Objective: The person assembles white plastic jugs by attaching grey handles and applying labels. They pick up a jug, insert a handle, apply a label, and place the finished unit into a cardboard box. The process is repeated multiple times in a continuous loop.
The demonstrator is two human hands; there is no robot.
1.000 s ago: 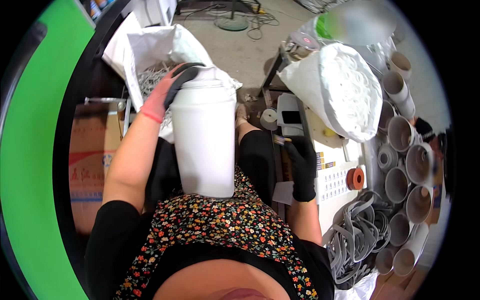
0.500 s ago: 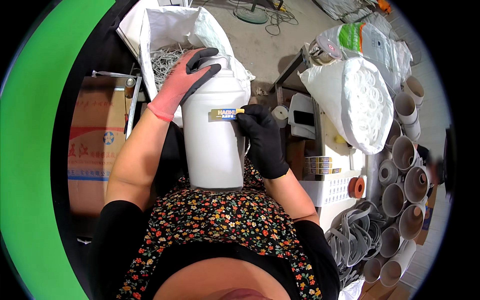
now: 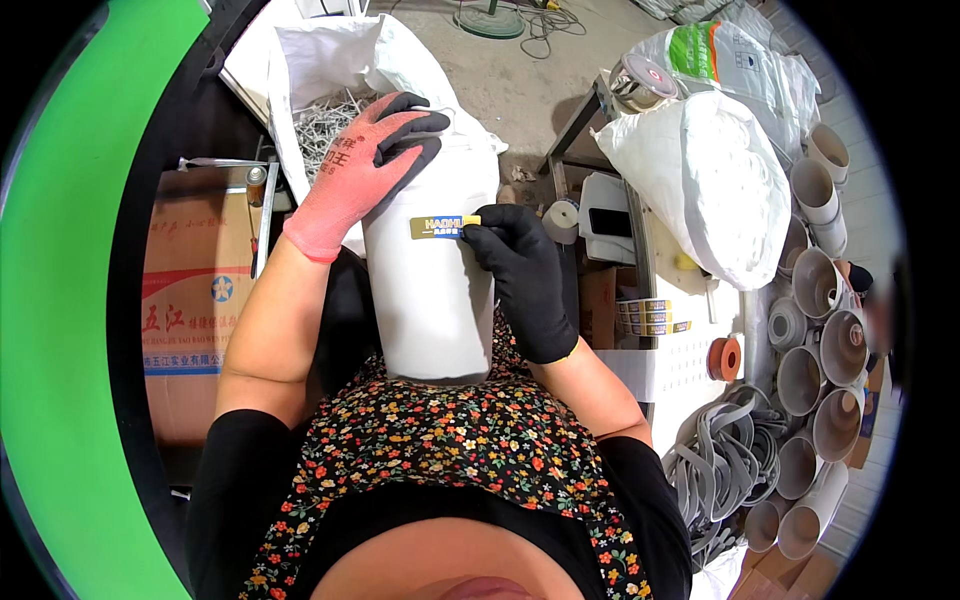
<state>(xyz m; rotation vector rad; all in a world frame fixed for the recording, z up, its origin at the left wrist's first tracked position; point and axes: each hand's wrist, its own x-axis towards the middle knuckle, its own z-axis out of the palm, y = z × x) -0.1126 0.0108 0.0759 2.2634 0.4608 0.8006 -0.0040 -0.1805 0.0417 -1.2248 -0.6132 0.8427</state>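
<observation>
1. Over the last second, the right hand [image 3: 525,285] has moved from beside the side table [image 3: 660,225] to the front of the white container [image 3: 428,320].
2. Grip: right thumb and fingers pinch one end of the gold-and-blue label [image 3: 436,228]; the left hand [image 3: 350,175] curls over the container's top, fingers slightly parted.
3. Position: container between the forearms, base against the floral apron [image 3: 430,430].
4. Risks, as judged: yielding lap support could let the container roll, skewing the label; curvature could cause creases; adhesive could cling to the glove. Full label contact cannot be confirmed.
5. Materials: container smooth, rounded; label thin, rectangular; apron soft, printed cloth.
</observation>
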